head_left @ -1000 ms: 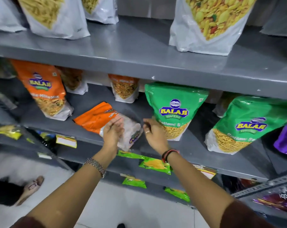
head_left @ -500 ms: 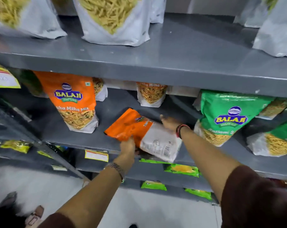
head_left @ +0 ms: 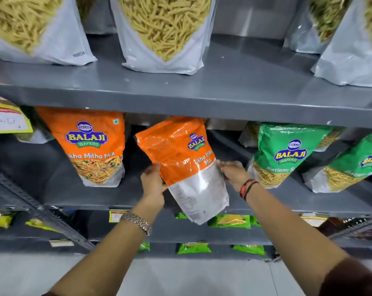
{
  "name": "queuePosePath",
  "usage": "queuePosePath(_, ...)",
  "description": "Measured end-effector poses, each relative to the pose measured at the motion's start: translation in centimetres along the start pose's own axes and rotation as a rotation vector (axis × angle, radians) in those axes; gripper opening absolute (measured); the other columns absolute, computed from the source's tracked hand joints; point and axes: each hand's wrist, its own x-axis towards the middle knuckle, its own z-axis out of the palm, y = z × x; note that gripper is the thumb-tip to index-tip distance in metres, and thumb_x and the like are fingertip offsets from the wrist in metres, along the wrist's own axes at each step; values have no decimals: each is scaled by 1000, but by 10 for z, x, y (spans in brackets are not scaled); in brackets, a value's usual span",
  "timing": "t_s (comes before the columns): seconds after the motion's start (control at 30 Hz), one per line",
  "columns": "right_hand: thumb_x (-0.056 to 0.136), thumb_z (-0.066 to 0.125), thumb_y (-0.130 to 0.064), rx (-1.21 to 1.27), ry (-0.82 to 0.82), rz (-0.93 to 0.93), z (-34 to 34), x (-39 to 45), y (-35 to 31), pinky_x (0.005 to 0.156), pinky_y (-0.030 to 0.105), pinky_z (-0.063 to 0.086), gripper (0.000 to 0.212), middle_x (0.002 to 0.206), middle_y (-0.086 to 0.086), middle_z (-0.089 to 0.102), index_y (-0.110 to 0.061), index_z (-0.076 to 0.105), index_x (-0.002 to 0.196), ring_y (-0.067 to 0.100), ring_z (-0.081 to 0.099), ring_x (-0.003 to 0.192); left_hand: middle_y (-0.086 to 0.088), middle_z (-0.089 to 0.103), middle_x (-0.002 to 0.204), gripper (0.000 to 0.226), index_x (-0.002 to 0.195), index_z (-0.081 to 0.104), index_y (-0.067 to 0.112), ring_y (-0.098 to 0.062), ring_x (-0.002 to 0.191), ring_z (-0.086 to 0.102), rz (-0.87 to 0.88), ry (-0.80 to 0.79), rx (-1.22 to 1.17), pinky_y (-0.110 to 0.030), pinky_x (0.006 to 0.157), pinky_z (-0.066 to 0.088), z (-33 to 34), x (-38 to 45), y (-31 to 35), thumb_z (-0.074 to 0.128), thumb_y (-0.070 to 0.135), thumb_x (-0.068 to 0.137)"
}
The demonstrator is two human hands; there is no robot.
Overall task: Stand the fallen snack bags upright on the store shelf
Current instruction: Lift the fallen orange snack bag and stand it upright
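An orange and white snack bag (head_left: 180, 159) is lifted off the grey middle shelf (head_left: 74, 193), tilted with its top leaning left and its white bottom hanging past the shelf's front edge. My left hand (head_left: 153, 184) grips its left side and my right hand (head_left: 232, 173) grips its right side. To its left an identical orange bag (head_left: 93, 146) stands upright on the same shelf. Two green bags (head_left: 285, 152) (head_left: 351, 167) stand to the right, the far one leaning.
The upper shelf (head_left: 223, 90) carries large white bags of yellow sticks (head_left: 161, 33) close above the held bag. More small bags stand at the back of the middle shelf. Lower shelves hold green and yellow packets (head_left: 230, 221). A slanted metal brace (head_left: 31, 206) runs at the lower left.
The orange bag lay flat on the shelf; both hands have taken it by its sides and raised it to a near-upright tilt. The view has shifted left and up.
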Motion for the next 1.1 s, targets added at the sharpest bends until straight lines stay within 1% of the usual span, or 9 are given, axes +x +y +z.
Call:
queuePosePath(0.1, 90, 54, -11, 72, 43, -79, 7, -8, -10, 43, 16, 39, 33, 59, -2, 52, -18, 56, 58, 8, 42, 53, -2, 66, 99, 15, 100, 61, 19, -17, 83, 64, 125, -28, 24, -28, 57, 51, 1, -2, 30, 52, 28, 92)
queuePosePath(0.27, 84, 43, 5, 74, 96, -218, 22, -10, -18, 71, 31, 43, 41, 70, 2, 55, -21, 50, 54, 15, 47, 70, 21, 71, 65, 22, 71, 65, 30, 1, 70, 67, 326, -87, 118, -20, 56, 50, 4, -2, 63, 54, 32, 90)
queuePosePath(0.37, 88, 49, -3, 31, 87, -214, 30, -8, -7, 83, 37, 48, 25, 84, 8, 62, -16, 58, 68, 18, 53, 82, 20, 72, 72, 23, 74, 66, 30, 4, 71, 66, 371, -118, 187, -18, 63, 50, 2, 0, 63, 51, 31, 92)
queuePosePath(0.47, 88, 48, -2, 55, 92, -200, 34, -5, 8, 85, 38, 48, 24, 82, 8, 62, -15, 60, 72, 20, 53, 82, -3, 68, 111, 24, 102, 63, 25, -12, 97, 65, 321, -163, 218, -25, 84, 50, -9, 5, 46, 43, 34, 95)
queuePosePath(0.53, 90, 48, -6, 78, 75, -197, 33, -3, 9, 88, 40, 50, 25, 83, 8, 62, -17, 60, 71, 20, 54, 81, -9, 54, 136, 43, 129, 49, 19, -22, 121, 54, 229, -143, 262, -35, 101, 41, -18, 9, 34, 36, 42, 95)
queuePosePath(0.63, 95, 46, -20, 92, 18, -167, 30, -1, 4, 92, 39, 51, 24, 90, 7, 66, -16, 63, 79, 21, 61, 87, -11, 36, 150, 62, 144, 29, 16, -29, 136, 38, 11, -158, 385, -42, 106, 36, -22, 7, 15, 28, 53, 93)
queuePosePath(0.77, 97, 40, -29, 108, -52, -157, 24, -12, 4, 77, 26, 54, 34, 87, 1, 69, -22, 64, 74, 14, 66, 78, -10, 46, 139, 67, 140, 33, 16, -28, 128, 47, -141, -262, 449, -37, 94, 40, -15, -2, -4, 27, 60, 90)
queuePosePath(0.97, 98, 35, -20, 55, -106, -144, 28, -48, 25, 69, 39, 57, 39, 72, 14, 67, -12, 59, 68, 27, 64, 63, -10, 53, 138, 57, 129, 50, 14, -27, 126, 50, -155, -191, 362, -30, 88, 38, 19, 4, 0, 26, 52, 94)
queuePosePath(1.1, 100, 33, -22, 127, -256, -130, 43, -65, 32, 68, 34, 57, 34, 74, 12, 65, -4, 57, 83, 22, 63, 64, -21, 58, 130, 50, 99, 65, 7, -27, 88, 62, -178, -201, 285, -31, 84, 42, 40, 5, 7, 30, 43, 97)
